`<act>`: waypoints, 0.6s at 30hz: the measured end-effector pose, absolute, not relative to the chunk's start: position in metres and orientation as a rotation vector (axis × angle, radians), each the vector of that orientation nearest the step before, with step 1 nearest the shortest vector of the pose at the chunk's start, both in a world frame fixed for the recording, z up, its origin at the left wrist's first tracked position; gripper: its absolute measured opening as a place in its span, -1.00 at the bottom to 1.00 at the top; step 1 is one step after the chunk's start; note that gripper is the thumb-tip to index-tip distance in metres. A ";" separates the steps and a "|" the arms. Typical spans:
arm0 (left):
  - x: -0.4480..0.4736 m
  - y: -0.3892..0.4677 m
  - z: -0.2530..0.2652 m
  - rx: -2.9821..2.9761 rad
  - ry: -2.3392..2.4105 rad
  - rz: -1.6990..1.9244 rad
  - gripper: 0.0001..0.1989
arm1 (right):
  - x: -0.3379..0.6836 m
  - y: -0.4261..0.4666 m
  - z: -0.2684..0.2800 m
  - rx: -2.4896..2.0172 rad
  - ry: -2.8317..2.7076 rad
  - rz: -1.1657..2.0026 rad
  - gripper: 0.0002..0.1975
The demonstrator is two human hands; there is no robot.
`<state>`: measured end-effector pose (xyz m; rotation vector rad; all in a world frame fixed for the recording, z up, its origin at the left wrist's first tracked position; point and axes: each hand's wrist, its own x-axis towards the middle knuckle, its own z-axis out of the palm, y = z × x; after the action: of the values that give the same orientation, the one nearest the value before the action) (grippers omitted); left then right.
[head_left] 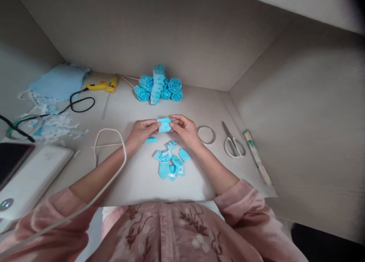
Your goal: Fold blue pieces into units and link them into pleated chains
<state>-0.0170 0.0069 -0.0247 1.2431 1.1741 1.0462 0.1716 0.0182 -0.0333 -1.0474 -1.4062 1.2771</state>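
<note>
Between my two hands is a small folded piece of light-blue fabric (164, 125), raised over the middle of the table. My left hand (143, 132) pinches its left edge between thumb and fingers. On the other side, my right hand (184, 129) grips the right edge, its index finger along the top. Several cut blue fabric pieces (164, 170) lie in a loose heap nearer to me. Another blue piece (151, 139) rests just below my left hand, beside a thin wooden stick (107, 145) partly covered by my forearm.
Blue fabric roses (174, 85) lie at the back, left of them a yellow glue gun (102, 85) and stacked face masks (58, 81). Scissors (233, 144), a tape roll (206, 135) and bundled sticks (257, 157) are right. A white cable (124, 155) crosses my left arm; a white device (37, 178) stands left.
</note>
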 end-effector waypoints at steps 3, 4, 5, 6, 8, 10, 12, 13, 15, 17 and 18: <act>-0.017 0.007 -0.023 1.240 1.197 1.064 -0.67 | 0.173 0.018 -0.032 -1.051 -1.422 1.276 -0.58; -0.017 0.007 -0.023 1.249 1.195 1.068 -0.67 | 0.174 0.018 -0.031 -1.059 -1.425 1.260 -0.58; -0.017 0.008 -0.023 1.260 1.190 1.068 -0.68 | 0.174 0.018 -0.031 -1.071 -1.428 1.238 -0.58; -0.017 0.008 -0.023 1.272 1.182 1.063 -0.67 | 0.175 0.018 -0.030 -1.083 -1.431 1.215 -0.58; -0.017 0.008 -0.024 1.283 1.169 1.047 -0.67 | 0.175 0.017 -0.028 -1.101 -1.441 1.194 -0.58; -0.017 0.008 -0.025 1.288 1.171 1.026 -0.67 | 0.175 0.016 -0.026 -1.093 -1.453 1.221 -0.59; -0.017 0.008 -0.028 1.307 1.188 1.012 -0.67 | 0.173 0.014 -0.025 -1.061 -1.465 1.272 -0.59; -0.017 0.008 -0.029 1.323 1.200 1.006 -0.67 | 0.172 0.014 -0.026 -1.046 -1.471 1.290 -0.58; -0.017 0.009 -0.032 1.362 1.221 0.997 -0.67 | 0.171 0.013 -0.027 -1.039 -1.482 1.301 -0.57; -0.017 0.009 -0.034 1.409 1.225 0.988 -0.67 | 0.170 0.013 -0.028 -1.044 -1.495 1.290 -0.56; -0.017 0.009 -0.035 1.434 1.223 0.983 -0.67 | 0.170 0.013 -0.029 -1.044 -1.502 1.285 -0.56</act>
<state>-0.0174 0.0092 -0.0350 1.4344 1.2229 0.9832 0.1705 0.0134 -0.0291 -1.0442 -1.5020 1.2851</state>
